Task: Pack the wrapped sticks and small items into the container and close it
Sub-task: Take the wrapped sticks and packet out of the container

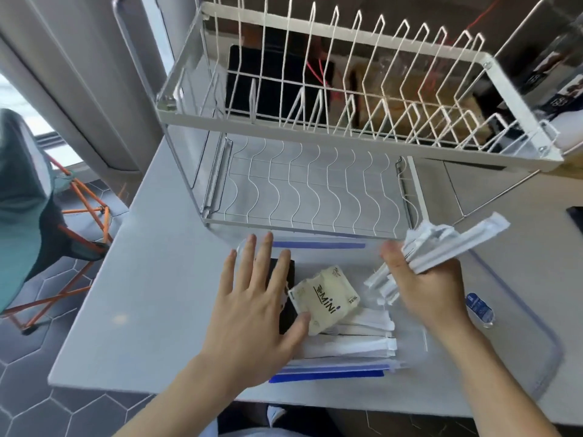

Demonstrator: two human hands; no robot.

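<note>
A white wire dish rack point(331, 115) towers over the grey countertop point(151, 279), its lower tier a wavy grid. In front lies the clear plastic container point(520, 313), soft-walled with blue edging. The right hand point(432, 285) grips a fanned bundle of white paper-wrapped sticks point(454, 244); more flat wrapped sticks point(353, 342) lie inside. The left hand point(255, 313), fingers spread straight, presses a black block point(285, 310) and touches a cream pack point(328, 299) (it reads "MiNi"). A small blue-labelled sachet point(479, 307) sits right.
</note>
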